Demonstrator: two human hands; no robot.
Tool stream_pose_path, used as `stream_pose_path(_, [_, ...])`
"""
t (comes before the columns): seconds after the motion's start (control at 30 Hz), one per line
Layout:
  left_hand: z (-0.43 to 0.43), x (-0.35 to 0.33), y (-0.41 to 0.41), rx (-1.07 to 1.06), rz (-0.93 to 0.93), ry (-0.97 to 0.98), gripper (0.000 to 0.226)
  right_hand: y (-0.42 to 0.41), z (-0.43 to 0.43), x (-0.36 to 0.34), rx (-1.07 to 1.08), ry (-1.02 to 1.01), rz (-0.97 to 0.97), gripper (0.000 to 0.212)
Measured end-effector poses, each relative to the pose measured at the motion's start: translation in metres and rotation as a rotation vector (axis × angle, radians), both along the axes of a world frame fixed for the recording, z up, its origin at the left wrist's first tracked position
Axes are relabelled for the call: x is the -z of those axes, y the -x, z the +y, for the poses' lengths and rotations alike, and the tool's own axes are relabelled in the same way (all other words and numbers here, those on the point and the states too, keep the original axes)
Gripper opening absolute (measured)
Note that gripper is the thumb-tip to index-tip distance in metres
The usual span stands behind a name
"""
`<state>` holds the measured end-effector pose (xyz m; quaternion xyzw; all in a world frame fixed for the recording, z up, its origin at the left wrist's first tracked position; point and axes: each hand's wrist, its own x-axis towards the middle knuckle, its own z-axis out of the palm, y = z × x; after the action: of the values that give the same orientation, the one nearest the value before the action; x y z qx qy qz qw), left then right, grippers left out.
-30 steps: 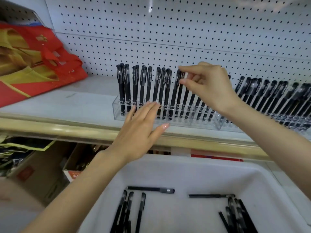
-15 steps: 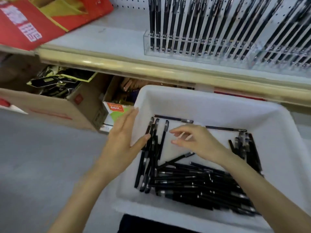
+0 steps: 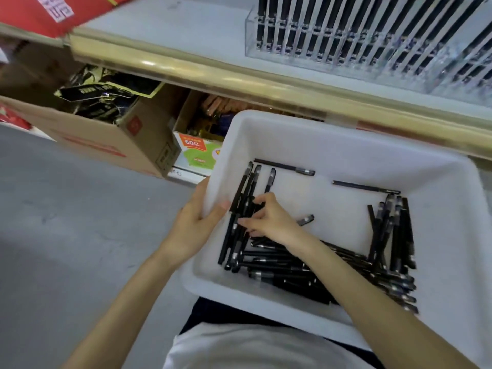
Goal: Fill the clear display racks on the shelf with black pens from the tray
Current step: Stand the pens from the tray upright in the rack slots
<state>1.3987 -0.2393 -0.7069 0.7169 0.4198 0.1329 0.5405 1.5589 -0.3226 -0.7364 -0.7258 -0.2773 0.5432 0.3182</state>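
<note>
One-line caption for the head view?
The left hand grips the white tray by its wall while the right hand pinches black pens inside it, below the clear racks.

Loose black pens [image 3: 292, 265] lie heaped along the white tray's [image 3: 346, 134] near, left and right edges; clear racks [image 3: 346, 53] on the shelf [image 3: 186, 25] stand packed.

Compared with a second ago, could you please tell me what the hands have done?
The right hand left the display rack, dropped into the tray and now pinches the bunch of pens by its left wall. The left hand came down from the rack's front and grips the tray's left rim. The two single pens at the far side stayed put.
</note>
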Motion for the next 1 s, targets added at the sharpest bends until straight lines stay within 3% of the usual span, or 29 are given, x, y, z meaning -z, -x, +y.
stream_pose_path(0.2, [-0.006, -0.005, -0.005, -0.013, -0.031, -0.021, 0.054, 0.014, -0.007, -0.002, 0.19, 0.062, 0.338, 0.052])
stream_pose_path(0.33, [-0.012, -0.007, -0.008, -0.019, -0.055, -0.023, 0.056, 0.02, -0.012, -0.004, 0.204, 0.074, 0.457, 0.032])
stream_pose_path(0.6, [-0.024, -0.008, -0.019, 0.019, -0.112, 0.012, 0.055, 0.009, -0.03, -0.002, 0.172, 0.002, 0.374, 0.018])
stream_pose_path(0.83, [-0.02, -0.006, -0.023, 0.019, -0.07, -0.004, 0.052, -0.018, -0.035, -0.021, 0.256, -0.026, 0.331, 0.028])
stream_pose_path(1.0, [-0.009, -0.017, -0.035, -0.063, -0.03, -0.085, 0.05, -0.042, -0.033, -0.038, 0.168, -0.092, 0.084, 0.026])
